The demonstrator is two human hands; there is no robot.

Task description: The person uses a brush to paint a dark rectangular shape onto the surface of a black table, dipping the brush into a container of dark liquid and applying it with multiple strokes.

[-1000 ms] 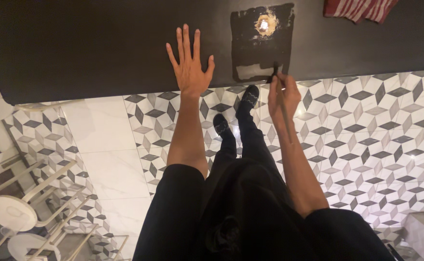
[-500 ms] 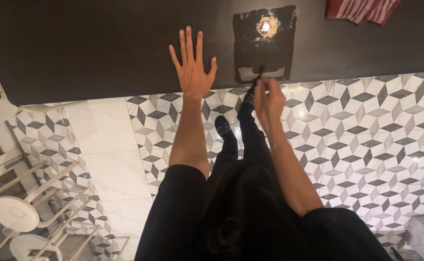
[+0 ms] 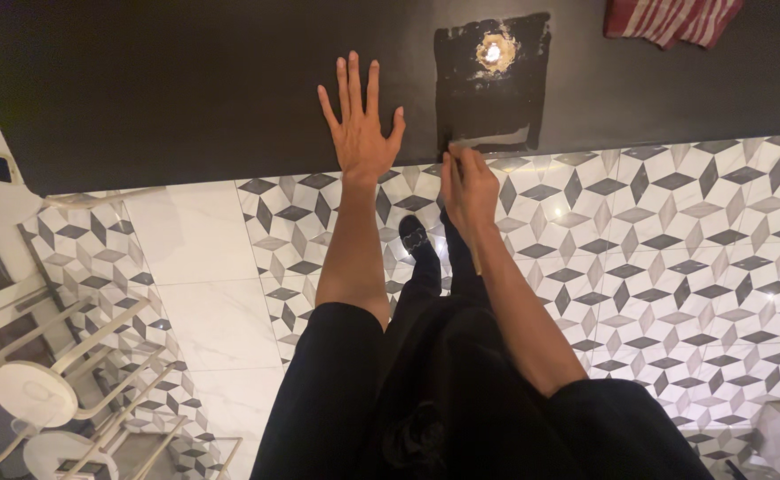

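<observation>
My left hand [image 3: 361, 133] lies flat and spread on the dark countertop [image 3: 186, 89], holding nothing. My right hand [image 3: 468, 187] is closed around a thin brush, which the fingers mostly hide. Its fingertips sit at the near left corner of a square panel [image 3: 497, 89] lying on the counter. The panel is coated in wet-looking black, with a bright light reflection near its far edge. A pale grey strip [image 3: 497, 140] runs along its near edge.
A red-and-white striped cloth [image 3: 674, 18] lies on the counter at the far right. Below the counter edge are a patterned cube-tile floor [image 3: 674, 249] and my feet in dark shoes [image 3: 412, 236]. White stools [image 3: 35, 391] stand at the lower left.
My right hand has slid left along the panel's near edge, from its right side to its left corner. The pale strip has grown thinner. My left hand has stayed flat.
</observation>
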